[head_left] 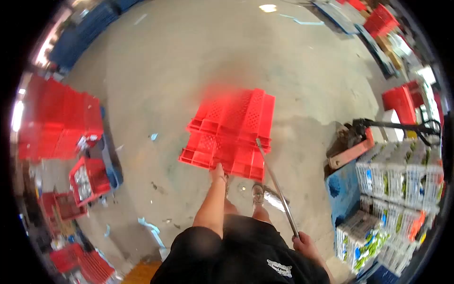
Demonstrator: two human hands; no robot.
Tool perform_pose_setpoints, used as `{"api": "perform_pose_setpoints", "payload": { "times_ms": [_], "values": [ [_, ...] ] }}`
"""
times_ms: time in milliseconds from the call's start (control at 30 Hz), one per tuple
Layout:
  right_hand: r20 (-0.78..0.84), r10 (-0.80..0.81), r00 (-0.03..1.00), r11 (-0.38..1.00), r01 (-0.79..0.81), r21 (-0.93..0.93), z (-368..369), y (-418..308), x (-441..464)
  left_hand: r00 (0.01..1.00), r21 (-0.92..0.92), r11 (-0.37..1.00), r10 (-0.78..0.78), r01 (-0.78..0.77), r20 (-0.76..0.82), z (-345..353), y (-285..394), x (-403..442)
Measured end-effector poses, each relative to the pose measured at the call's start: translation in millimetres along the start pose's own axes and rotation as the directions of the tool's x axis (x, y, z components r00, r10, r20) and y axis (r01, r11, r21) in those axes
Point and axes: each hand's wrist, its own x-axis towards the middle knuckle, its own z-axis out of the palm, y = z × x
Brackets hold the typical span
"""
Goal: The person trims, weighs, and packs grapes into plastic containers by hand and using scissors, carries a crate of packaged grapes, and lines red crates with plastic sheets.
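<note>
Two red plastic crates [236,118], one against the other, are in front of my legs at the middle of the view. My left hand [217,173] is closed on the near edge of the lower crate. A long thin metal rod [279,191] runs from my right hand [302,242] up to the crates' right part, where its tip overlaps them. The fingers of my right hand are wrapped round the rod's lower end. A blurred spot hides part of the crates' far edge.
Stacked red crates [61,120] stand at the left, with a red bin [89,181] nearer. At the right are a pallet jack [352,150], a blue pallet [343,189] and white crates [395,173] with green contents. Blue pallets [82,35] lie at the upper left.
</note>
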Motion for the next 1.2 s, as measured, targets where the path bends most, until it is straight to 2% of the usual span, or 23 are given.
{"api": "perform_pose_setpoints", "payload": {
  "times_ms": [67, 100, 133, 167, 233, 300, 367, 433, 500, 567, 600, 633, 667, 733, 833, 900, 933, 967, 1033, 1100, 1133, 1167, 1200],
  "values": [
    [-0.057, -0.023, 0.998, 0.994, 0.016, -0.112, -24.3, 17.6, 27.8, 0.998, -0.076, 0.997, -0.019, 0.015, -0.063, -44.7, -16.0, -1.0],
    [-0.017, -0.113, 0.993, 0.99, 0.111, -0.09, -37.4, 8.4, 29.8, 0.99, -0.093, 0.989, 0.108, -0.116, -0.092, -68.5, -31.6, 13.9],
    [-0.028, -0.131, 0.991, 0.983, 0.126, -0.135, -49.8, 6.8, 33.2, 0.965, -0.114, 0.962, 0.232, -0.246, -0.122, -84.8, -41.1, 25.2],
    [-0.036, -0.162, 0.986, 0.971, 0.153, -0.183, -66.2, 0.3, 43.2, 0.956, -0.154, 0.95, 0.246, -0.27, -0.163, -90.0, -39.4, 29.3],
    [-0.02, -0.188, 0.982, 0.969, 0.183, -0.164, -81.7, -8.9, 45.1, 0.954, 0.091, 0.95, 0.295, -0.299, 0.047, -122.4, -22.4, 35.0],
    [-0.004, -0.225, 0.974, 0.941, 0.216, -0.261, -87.9, -18.9, 39.8, 0.958, -0.264, 0.938, 0.262, -0.225, 0.116, -132.7, 9.2, -15.8],
    [0.098, -0.265, 0.959, 0.894, 0.282, -0.347, -88.7, -29.3, 39.4, 0.928, -0.069, 0.94, 0.342, -0.335, 0.146, -166.5, 22.6, -43.2],
    [0.106, -0.234, 0.967, 0.925, 0.255, -0.282, -96.2, -28.4, 48.4, 0.866, -0.12, 0.863, 0.498, -0.491, 0.038, -215.6, 15.4, -32.1],
    [0.244, -0.288, 0.926, 0.859, 0.362, -0.362, -113.7, -9.4, 90.2, 0.894, 0.12, 0.894, 0.442, -0.432, -0.077, -304.3, 23.4, -41.4],
    [0.385, -0.316, 0.867, 0.779, 0.469, -0.417, -97.4, -2.1, 108.9, 0.74, 0.322, 0.787, 0.61, -0.527, -0.283, -412.7, 24.2, -67.8],
    [0.404, -0.328, 0.854, 0.777, 0.487, -0.398, -78.6, -2.5, 99.1, 0.727, 0.292, 0.819, 0.574, -0.494, -0.377, -480.9, 18.6, -59.2],
    [0.409, -0.339, 0.847, 0.786, 0.494, -0.372, -65.6, -5.4, 89.3, 0.512, 0.627, 0.59, 0.793, -0.508, -0.331, -516.6, 20.1, -123.8],
    [0.423, -0.377, 0.824, 0.737, 0.544, -0.401, -38.6, -0.4, 66.2, 0.363, 0.941, 0.2, 0.927, -0.272, -0.092, -571.9, 11.5, -167.5],
    [0.509, -0.356, 0.784, 0.704, 0.583, -0.406, -12.3, 13.9, 73.9, 0.512, 0.551, 0.686, 0.725, -0.476, -0.461, -624.6, -7.1, -288.9],
    [0.648, -0.326, 0.689, 0.658, 0.657, -0.367, 40.3, 49.7, 55.6, 0.461, 0.476, 0.624, 0.781, -0.62, -0.422, -701.9, -82.9, -402.6],
    [0.641, -0.229, 0.733, 0.752, 0.551, -0.361, 79.4, 68.7, 38.8, 0.364, 0.529, 0.545, 0.835, -0.651, -0.413, -727.8, -137.2, -439.9],
    [0.705, -0.159, 0.691, 0.799, 0.51, -0.319, 95.9, 81.0, 34.0, 0.407, 0.562, 0.58, 0.814, -0.589, -0.413, -734.4, -164.7, -454.1],
    [0.726, -0.149, 0.671, 0.781, 0.53, -0.33, 111.3, 95.2, 26.8, 0.456, 0.699, 0.617, 0.771, -0.361, -0.445, -741.6, -193.0, -460.1],
    [0.834, -0.175, 0.524, 0.643, 0.702, -0.307, 142.2, 116.3, 10.1, 0.532, 0.798, 0.593, 0.713, -0.109, -0.456, -741.7, -238.0, -452.1],
    [0.869, -0.09, 0.487, 0.624, 0.708, -0.332, 165.2, 134.0, -3.1, 0.53, 0.854, 0.519, 0.737, -0.044, -0.42, -749.4, -293.2, -416.3],
    [0.886, -0.042, 0.461, 0.605, 0.717, -0.345, 177.1, 143.1, -14.3, 0.575, 0.866, 0.499, 0.697, 0.041, -0.428, -756.9, -319.2, -393.1],
    [0.9, 0.003, 0.437, 0.588, 0.727, -0.355, 188.4, 152.3, -25.3, 0.595, 0.852, 0.524, 0.681, 0.012, -0.427, -767.8, -347.7, -365.5],
    [0.911, 0.037, 0.412, 0.609, 0.713, -0.347, 198.3, 160.2, -35.0, 0.682, 0.834, 0.531, 0.556, 0.148, -0.475, -780.4, -376.5, -335.4]
  ]
}}
